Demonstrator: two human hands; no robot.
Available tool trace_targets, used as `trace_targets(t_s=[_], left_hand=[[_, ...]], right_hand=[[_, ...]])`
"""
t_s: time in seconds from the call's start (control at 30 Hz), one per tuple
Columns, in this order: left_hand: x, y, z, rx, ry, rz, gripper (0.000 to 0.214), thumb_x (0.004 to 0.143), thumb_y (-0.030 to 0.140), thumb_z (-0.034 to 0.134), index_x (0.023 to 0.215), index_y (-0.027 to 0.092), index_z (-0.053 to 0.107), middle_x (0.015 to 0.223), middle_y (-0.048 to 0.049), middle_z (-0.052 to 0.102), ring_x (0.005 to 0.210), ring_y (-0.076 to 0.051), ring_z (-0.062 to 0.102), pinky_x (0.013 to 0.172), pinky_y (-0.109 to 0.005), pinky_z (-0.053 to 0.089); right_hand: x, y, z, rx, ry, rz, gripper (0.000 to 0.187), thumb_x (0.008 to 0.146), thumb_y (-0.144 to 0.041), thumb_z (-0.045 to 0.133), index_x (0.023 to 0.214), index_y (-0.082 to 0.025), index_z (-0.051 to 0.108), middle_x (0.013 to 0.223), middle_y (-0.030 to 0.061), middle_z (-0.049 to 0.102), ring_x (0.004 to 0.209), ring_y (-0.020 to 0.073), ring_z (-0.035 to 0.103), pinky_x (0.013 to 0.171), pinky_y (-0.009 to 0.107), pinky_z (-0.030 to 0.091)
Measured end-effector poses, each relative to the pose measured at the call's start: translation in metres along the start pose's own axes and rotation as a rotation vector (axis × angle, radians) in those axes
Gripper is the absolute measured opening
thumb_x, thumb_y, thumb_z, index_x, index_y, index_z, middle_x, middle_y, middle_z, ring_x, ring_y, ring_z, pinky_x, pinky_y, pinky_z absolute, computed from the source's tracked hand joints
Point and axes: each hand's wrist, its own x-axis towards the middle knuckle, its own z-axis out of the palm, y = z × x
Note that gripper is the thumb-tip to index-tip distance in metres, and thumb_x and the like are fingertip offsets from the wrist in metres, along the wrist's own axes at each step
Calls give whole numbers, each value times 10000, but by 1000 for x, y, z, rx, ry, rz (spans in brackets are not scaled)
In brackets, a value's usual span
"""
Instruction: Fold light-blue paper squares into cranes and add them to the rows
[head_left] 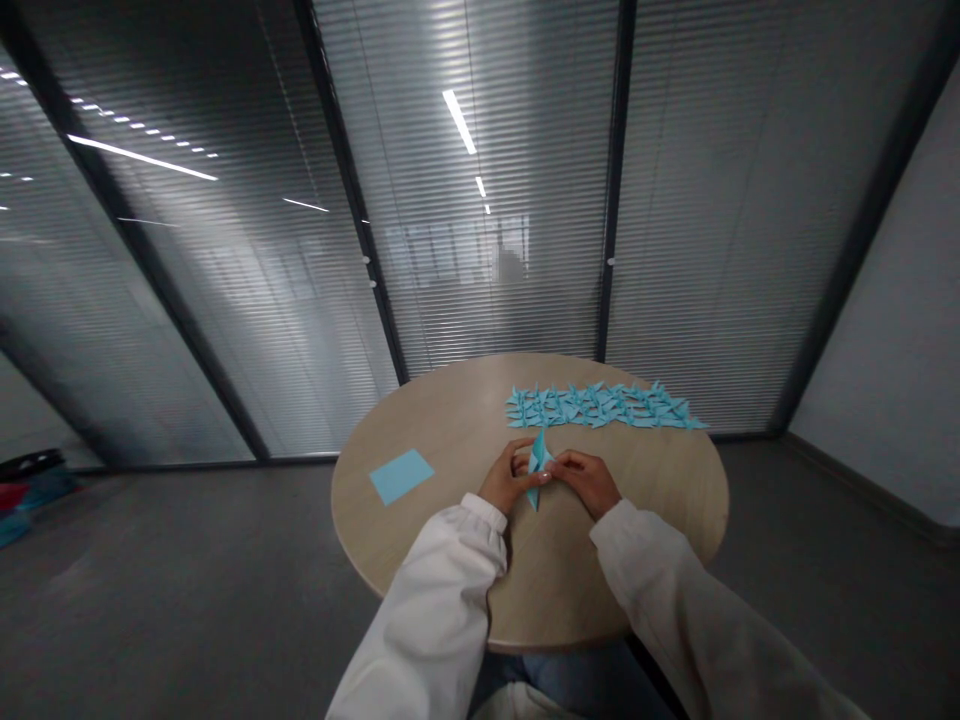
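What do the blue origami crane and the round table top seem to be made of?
The blue origami crane looks like thin matte paper, because its folds hold sharp creases. The round table top looks like pale wood-grain laminate or veneer with a soft, low sheen; this view cannot settle which, or rule out solid wood.

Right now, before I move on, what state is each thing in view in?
Left hand: gripping the folded blue paper.
Right hand: gripping its other side.
Folded blue paper: held up, pointed, creased.
Blue paper square: flat, unfolded.
Paper cranes: folded, lying in a crowded row.
Window blinds: lowered, slats shut.
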Motion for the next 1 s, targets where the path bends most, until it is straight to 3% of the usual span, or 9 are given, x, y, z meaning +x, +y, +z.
trace_targets(t_s=[0.13,0.33,0.63,0.83,1.0], left_hand=[[3,-2,-7,-6,96,-33,582,566,367,680,1046,136,446,810,-59,633,689,-151,593,648,-272,464],[7,-7,-19,82,298,92,480,559,348,679,947,109,528,791,-51,624,697,-151,571,649,-263,455],[6,-5,-18,120,322,35,383,481,248,715,813,108,584,626,-6,610,550,-125,540,567,-248,434],[5,-2,-18,198,320,60,322,495,204,706,785,110,605,602,3,601,519,-105,523,524,-213,416],[6,-4,-17,119,283,57,358,485,229,727,798,109,603,654,-15,631,552,-121,555,546,-227,444]], right_hand=[[0,2,-2,12,44,-23,271,625,-423,625,592,-158,578,551,-22,559,545,117,499,551,227,381],[5,14,-3,102,94,5,305,614,-460,622,645,-163,557,537,-13,551,514,126,514,518,238,421],[7,16,-1,211,33,54,354,578,-399,668,836,-176,571,681,6,620,575,140,574,551,257,472],[2,4,1,185,9,22,340,596,-390,665,846,-174,586,789,43,653,711,188,604,620,279,482],[1,6,1,206,-34,18,330,558,-363,698,810,-173,600,783,43,666,707,196,616,648,298,487]])
